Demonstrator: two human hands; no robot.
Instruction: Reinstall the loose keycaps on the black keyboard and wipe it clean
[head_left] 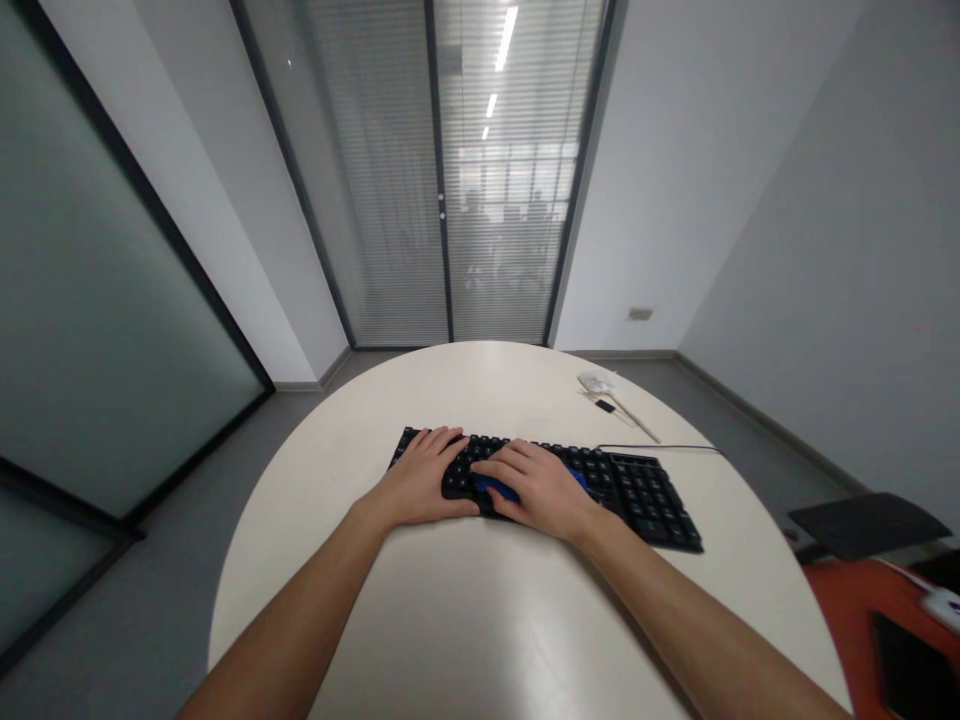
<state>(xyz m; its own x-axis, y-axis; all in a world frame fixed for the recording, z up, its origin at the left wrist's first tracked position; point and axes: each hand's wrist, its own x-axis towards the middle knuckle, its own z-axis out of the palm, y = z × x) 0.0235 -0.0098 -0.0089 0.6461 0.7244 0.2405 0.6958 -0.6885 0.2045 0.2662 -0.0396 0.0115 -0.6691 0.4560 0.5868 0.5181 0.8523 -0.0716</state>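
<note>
A black keyboard lies across the round table, its left part beneath my hands. My left hand spans the keyboard's left end from above, fingers towards the far edge and thumb along the near edge, holding it. Over the keys just right of it, my right hand is closed on a blue cloth pressed to the keyboard. Bits of the blue show on both sides of the right hand; the rest is hidden under the palm.
The white round table carries a thin stick, a clear plastic wrapper and a small black piece at the far right. A cable runs off the right edge. A red chair holding a dark flat object stands at lower right.
</note>
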